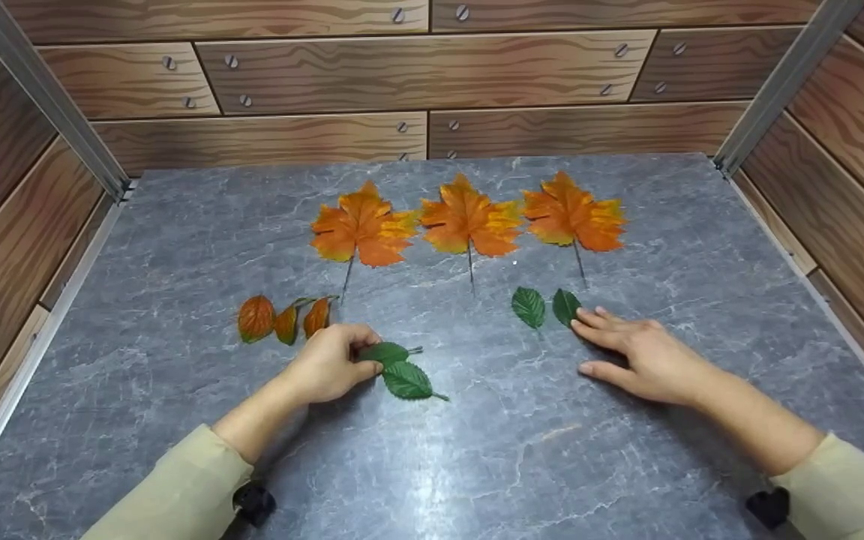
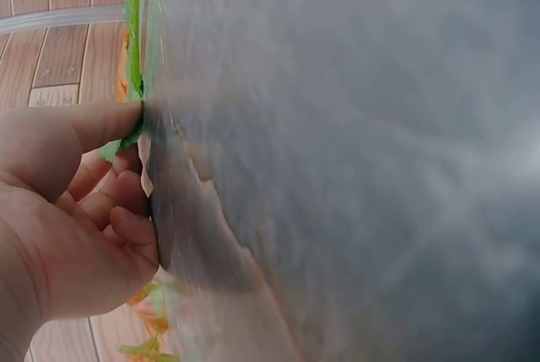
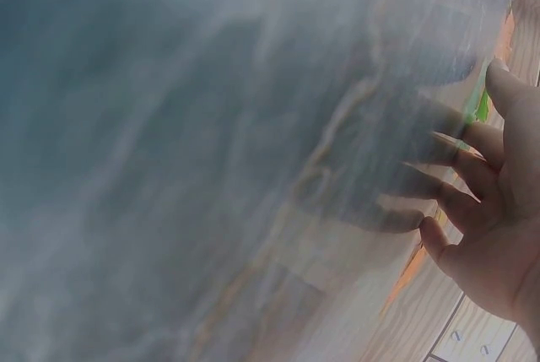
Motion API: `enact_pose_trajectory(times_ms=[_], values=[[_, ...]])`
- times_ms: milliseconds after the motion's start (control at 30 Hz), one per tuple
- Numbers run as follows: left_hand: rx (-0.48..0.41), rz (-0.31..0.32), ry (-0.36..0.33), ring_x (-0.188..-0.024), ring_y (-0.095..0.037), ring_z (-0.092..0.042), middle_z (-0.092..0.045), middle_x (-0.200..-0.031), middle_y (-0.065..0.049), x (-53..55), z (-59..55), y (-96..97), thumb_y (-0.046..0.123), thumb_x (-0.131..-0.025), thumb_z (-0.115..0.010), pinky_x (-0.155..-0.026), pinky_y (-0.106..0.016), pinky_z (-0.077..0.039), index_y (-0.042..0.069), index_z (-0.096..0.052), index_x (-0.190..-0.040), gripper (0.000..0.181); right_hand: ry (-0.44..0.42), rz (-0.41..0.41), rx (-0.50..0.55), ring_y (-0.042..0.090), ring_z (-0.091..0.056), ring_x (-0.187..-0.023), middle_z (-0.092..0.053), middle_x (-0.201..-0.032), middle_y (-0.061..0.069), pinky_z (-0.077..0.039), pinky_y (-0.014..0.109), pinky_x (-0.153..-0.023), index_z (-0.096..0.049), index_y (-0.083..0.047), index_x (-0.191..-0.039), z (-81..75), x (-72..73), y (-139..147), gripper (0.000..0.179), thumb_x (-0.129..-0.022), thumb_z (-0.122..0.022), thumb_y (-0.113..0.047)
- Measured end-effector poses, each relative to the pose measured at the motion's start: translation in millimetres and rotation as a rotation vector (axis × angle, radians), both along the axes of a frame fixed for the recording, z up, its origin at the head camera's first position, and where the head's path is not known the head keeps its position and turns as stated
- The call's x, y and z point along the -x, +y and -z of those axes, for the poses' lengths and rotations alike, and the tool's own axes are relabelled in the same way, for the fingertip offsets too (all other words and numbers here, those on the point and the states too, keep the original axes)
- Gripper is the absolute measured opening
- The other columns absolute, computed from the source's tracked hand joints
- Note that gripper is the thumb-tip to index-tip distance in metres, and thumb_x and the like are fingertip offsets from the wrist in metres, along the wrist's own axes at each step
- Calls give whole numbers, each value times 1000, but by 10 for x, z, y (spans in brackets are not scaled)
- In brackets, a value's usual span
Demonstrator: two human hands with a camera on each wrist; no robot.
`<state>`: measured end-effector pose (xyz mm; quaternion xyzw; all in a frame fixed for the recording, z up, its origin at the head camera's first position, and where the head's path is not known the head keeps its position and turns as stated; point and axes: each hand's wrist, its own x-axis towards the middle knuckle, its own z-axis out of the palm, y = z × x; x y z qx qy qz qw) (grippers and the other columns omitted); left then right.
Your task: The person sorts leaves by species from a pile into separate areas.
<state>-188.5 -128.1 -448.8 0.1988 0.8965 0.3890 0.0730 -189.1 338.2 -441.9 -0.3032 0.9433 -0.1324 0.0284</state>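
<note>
Two dark green serrated leaves lie overlapped near the middle of the table, an upper leaf [image 1: 387,352] and a lower leaf [image 1: 407,381]. My left hand [image 1: 329,364] pinches them at their left ends between thumb and fingers. In the left wrist view a green leaf [image 2: 133,37] shows edge-on at the thumb tip. My right hand [image 1: 661,356] lies low over the table with its fingers spread. Its fingertips touch the edge of another green leaf [image 1: 565,306]. Just left of that leaf lies one more green leaf [image 1: 528,307], apart from the hand.
Behind the hands, three orange maple leaves stand in a row: left leaf [image 1: 364,226], middle leaf [image 1: 469,217] and right leaf [image 1: 574,214], stems toward me. A sprig of reddish-brown leaves [image 1: 256,319] lies beyond my left hand. Wood-patterned walls [image 1: 424,71] enclose the grey marbled table [image 1: 477,465].
</note>
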Motion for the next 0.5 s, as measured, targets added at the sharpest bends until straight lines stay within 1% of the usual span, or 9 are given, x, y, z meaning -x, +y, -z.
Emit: enact_pose_trajectory(times_ms=[67, 167, 300, 500], values=[[-21, 6, -10, -68, -10, -53, -64, -75, 5, 2, -6, -6, 5, -90, -81, -67, -32, -46, 7, -77, -94, 6, 4, 0, 2, 39, -45, -148, -45, -164, 9, -34, 72, -113, -54, -11, -157, 6, 1, 4, 66, -104, -68, -47], [-59, 6, -50, -64, -9, -53, -63, -73, 6, 0, -24, -12, 7, -92, -78, -62, -28, -45, 7, -78, -92, 1, 15, -4, 5, 40, -45, -147, -46, -163, 10, -34, 72, -113, -54, -10, -156, 15, 3, 9, 66, -103, -68, -47], [-105, -9, -107, -57, -8, -53, -61, -68, 6, -5, -54, -2, 10, -96, -76, -55, -25, -43, 9, -78, -89, 7, 27, -8, 7, 41, -46, -146, -47, -162, 11, -35, 72, -112, -55, -10, -156, 17, 0, 8, 65, -103, -68, -47], [-143, -40, -133, -61, -10, -51, -62, -72, 6, 1, -128, 51, 12, -98, -74, -58, -27, -43, 10, -76, -90, 9, 20, -9, 3, 40, -45, -147, -46, -163, 10, -35, 72, -113, -54, -10, -156, 22, 7, 10, 66, -104, -68, -47]])
